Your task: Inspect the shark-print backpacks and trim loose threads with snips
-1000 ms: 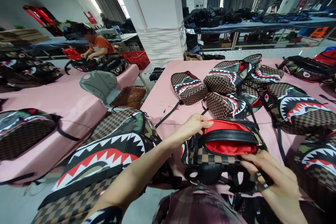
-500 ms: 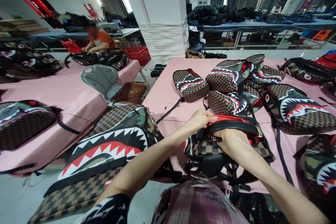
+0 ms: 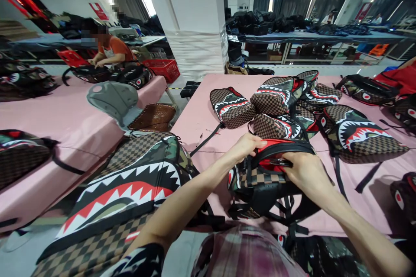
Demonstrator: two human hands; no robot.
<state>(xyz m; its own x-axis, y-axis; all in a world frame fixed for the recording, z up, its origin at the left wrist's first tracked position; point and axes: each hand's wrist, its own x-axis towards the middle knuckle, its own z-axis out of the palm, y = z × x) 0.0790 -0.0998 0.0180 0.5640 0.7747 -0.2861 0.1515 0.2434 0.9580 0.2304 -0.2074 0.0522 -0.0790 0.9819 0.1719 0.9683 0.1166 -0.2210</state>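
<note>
An open checkered backpack with a red lining lies in front of me on the pink-covered table. My left hand pinches the red-and-black edge of its opening, with the fingers closed. At the right side of that opening, my right hand has its fingers closed around a small dark, shiny thing. Its kind is hard to make out, since the fingers partly cover it. Black straps hang from the backpack towards me.
Several shark-mouth backpacks lie further back on the table. A large one is close on my left, beside a grey chair. A person in orange works at the left table. A wrapped pillar stands behind.
My right hand has drawn back from inside the backpack to its right edge, and a dark shiny thing now shows at its fingers. My left hand keeps hold of the rim.
</note>
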